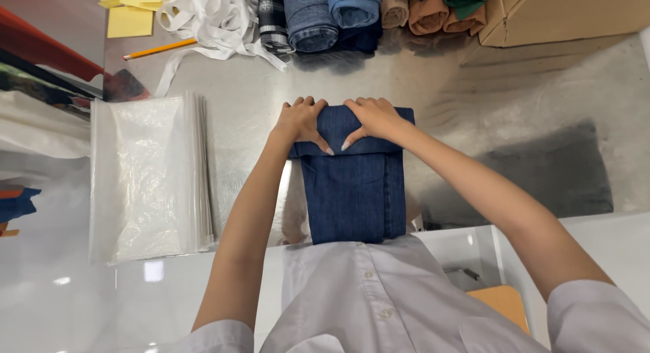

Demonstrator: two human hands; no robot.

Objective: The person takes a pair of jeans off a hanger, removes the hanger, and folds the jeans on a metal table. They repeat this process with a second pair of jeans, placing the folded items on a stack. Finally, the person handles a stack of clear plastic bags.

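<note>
White shirt fabric (365, 299), buttoned down the front, fills the bottom of the head view, worn by the person whose bare arms reach forward over a shiny metal table (433, 82). Both hands press on a folded pair of dark blue jeans (352, 190) that lies at the table's near edge, right in front of the person's body. Its far end is turned over into a thick fold or roll. Left hand (301, 123) grips the left part of that fold, fingers curled over the far side and thumb pointing inward. Right hand (372, 119) grips the right part in the same way. Their thumbs nearly meet at the middle, so the hands sit side by side, both closed on the denim.

To the left of the jeans, well apart from them, lies a stack of clear plastic bags (152, 177). Beyond it, a yellow pencil (159, 50) rests beside a tangle of white fabric strips (213, 21), and yellow paper sheets (132, 8) lie in the far left corner. Along the far edge stands a row of rolled garments (352, 11) in blue denim, tan, orange and green. A cardboard box (562, 14) sits at the far right. Near the bottom right, below the table edge, part of a wooden seat (504, 302) shows.
</note>
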